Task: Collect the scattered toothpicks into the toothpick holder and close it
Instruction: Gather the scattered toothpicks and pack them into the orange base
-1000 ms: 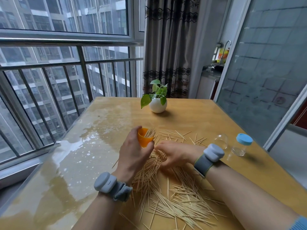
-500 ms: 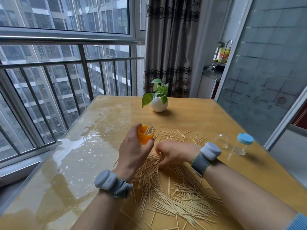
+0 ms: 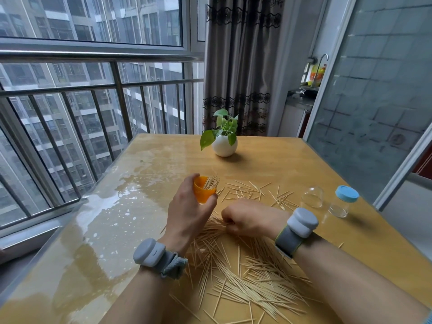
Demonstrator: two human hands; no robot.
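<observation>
Toothpicks (image 3: 243,272) are lying scattered across the wooden table (image 3: 292,164); some are already standing in the orange toothpick holder (image 3: 203,189), which the left hand (image 3: 189,216) is gripping, tilted. The right hand (image 3: 250,218) is closing around a bundle. Aligning the tips before lifting should help. Since a moment ago, the right fist is tightening and gathering nearer the holder.

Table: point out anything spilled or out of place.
Toothpicks lie strewn in a loose heap across the table, in front of and beyond both hands; only a few stand in the orange holder held by the left hand. A clear dome sits apart, beside the blue-lidded jar.
</observation>
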